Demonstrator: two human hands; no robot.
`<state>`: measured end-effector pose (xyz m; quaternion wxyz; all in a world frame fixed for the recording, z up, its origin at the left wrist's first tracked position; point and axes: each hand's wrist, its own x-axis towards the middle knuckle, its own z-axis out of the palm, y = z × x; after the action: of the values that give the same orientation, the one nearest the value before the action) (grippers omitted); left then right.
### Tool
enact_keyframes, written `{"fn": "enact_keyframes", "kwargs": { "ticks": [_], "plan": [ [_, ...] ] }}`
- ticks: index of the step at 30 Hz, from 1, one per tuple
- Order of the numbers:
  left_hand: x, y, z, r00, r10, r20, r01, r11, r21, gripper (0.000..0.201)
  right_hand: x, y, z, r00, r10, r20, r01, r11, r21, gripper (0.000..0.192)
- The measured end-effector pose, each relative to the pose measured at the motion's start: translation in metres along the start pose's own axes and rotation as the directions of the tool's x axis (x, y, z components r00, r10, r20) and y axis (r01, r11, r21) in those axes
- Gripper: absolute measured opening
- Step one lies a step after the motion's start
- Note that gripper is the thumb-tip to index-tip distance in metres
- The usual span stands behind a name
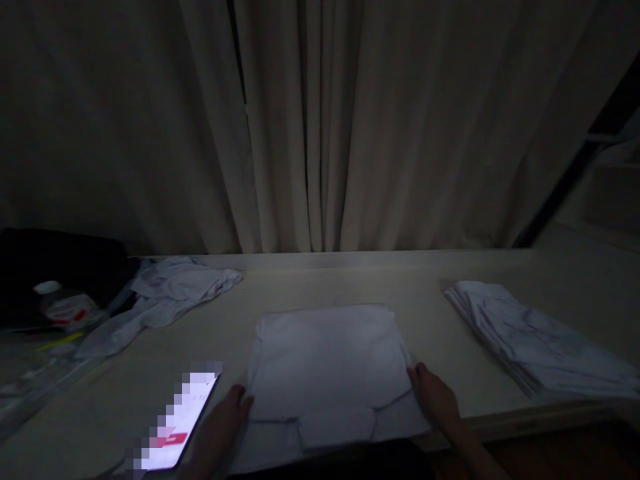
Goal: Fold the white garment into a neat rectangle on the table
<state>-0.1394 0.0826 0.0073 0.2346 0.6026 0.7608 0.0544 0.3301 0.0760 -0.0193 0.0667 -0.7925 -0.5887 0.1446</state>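
A folded white garment [327, 363] lies flat on the pale table [420, 280] right in front of me. My left hand [223, 423] rests at its lower left edge, fingers touching the cloth. Along the garment's right edge lies my right hand [434, 395], fingertips against the fabric. Neither hand grips the cloth as far as the dim light shows.
A stack of folded white garments [537, 343] sits at the right. A crumpled white garment [160, 300] lies at the back left. A lit phone [177, 420] lies beside my left hand. A bottle [63, 307] and a dark bag [60, 260] are far left. Curtains [320, 127] hang behind.
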Motion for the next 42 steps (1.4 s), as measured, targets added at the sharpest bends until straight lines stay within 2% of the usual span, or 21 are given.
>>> {"fn": "enact_keyframes", "kwargs": {
  "ticks": [4,6,8,10,11,13,14,16,18,21,25,30,34,36,39,41,42],
  "plan": [
    [-0.005,0.002,-0.011,0.997,-0.006,-0.081,0.01,0.999,0.039,0.045,-0.006,0.011,-0.007,1.0,-0.024,-0.021,0.023,0.999,-0.025,0.038],
    [-0.013,0.005,-0.009,0.987,0.019,-0.162,-0.007,0.997,0.073,0.049,-0.01,0.016,-0.013,0.998,-0.025,-0.061,0.024,0.999,-0.031,0.038],
    [-0.026,0.01,0.005,0.963,0.157,-0.22,-0.134,0.984,0.117,0.047,-0.018,0.016,-0.016,0.993,-0.063,-0.1,0.06,0.998,-0.033,0.038],
    [-0.044,0.019,0.029,0.897,0.385,-0.216,-0.35,0.919,0.184,0.037,-0.034,0.006,-0.012,0.974,-0.183,-0.131,0.18,0.983,-0.035,0.035],
    [-0.054,0.025,0.042,0.849,0.491,-0.194,-0.45,0.866,0.217,0.031,-0.044,-0.002,-0.006,0.955,-0.264,-0.138,0.262,0.965,-0.036,0.031],
    [-0.072,0.037,0.064,0.78,0.609,-0.145,-0.561,0.783,0.27,0.023,-0.066,-0.022,0.01,0.888,-0.438,-0.14,0.439,0.898,-0.029,0.024],
    [-0.079,0.043,0.073,0.769,0.627,-0.124,-0.578,0.765,0.285,0.021,-0.077,-0.032,0.02,0.847,-0.515,-0.134,0.517,0.856,-0.017,0.021],
    [-0.089,0.054,0.08,0.779,0.623,-0.076,-0.579,0.76,0.295,0.019,-0.095,-0.05,0.04,0.771,-0.627,-0.113,0.632,0.775,0.009,0.021],
    [-0.092,0.06,0.08,0.806,0.591,-0.025,-0.558,0.775,0.297,0.019,-0.104,-0.062,0.055,0.731,-0.673,-0.113,0.679,0.734,0.019,0.021],
    [-0.091,0.063,0.073,0.84,0.542,0.038,-0.526,0.795,0.303,0.024,-0.102,-0.072,0.063,0.731,-0.667,-0.143,0.674,0.738,0.0,0.014],
    [-0.085,0.057,0.076,0.854,0.512,0.094,-0.512,0.793,0.329,0.029,-0.092,-0.077,0.059,0.736,-0.667,-0.117,0.664,0.744,-0.073,0.012],
    [-0.073,0.043,0.093,0.827,0.555,0.093,-0.556,0.781,0.286,0.039,-0.076,-0.081,0.037,0.731,-0.68,-0.058,0.667,0.729,-0.15,0.009],
    [-0.071,0.039,0.093,0.823,0.563,0.078,-0.557,0.77,0.311,0.034,-0.066,-0.084,0.018,0.772,-0.63,-0.081,0.615,0.773,-0.156,0.011],
    [-0.074,0.04,0.087,0.79,0.612,0.047,-0.591,0.737,0.328,0.03,-0.068,-0.083,0.018,0.774,-0.631,-0.055,0.62,0.773,-0.136,0.011],
    [-0.075,0.037,0.075,0.67,0.738,-0.083,-0.684,0.656,0.318,0.021,-0.073,-0.08,0.021,0.751,-0.66,-0.001,0.659,0.751,-0.047,0.009],
    [-0.066,0.034,0.065,0.618,0.768,-0.17,-0.711,0.638,0.297,0.017,-0.068,-0.079,0.016,0.778,-0.628,-0.029,0.628,0.777,0.027,0.009],
    [-0.058,0.033,0.06,0.617,0.76,-0.204,-0.704,0.648,0.291,0.017,-0.061,-0.08,0.01,0.801,-0.595,-0.063,0.598,0.8,0.047,0.011]
  ]
}}
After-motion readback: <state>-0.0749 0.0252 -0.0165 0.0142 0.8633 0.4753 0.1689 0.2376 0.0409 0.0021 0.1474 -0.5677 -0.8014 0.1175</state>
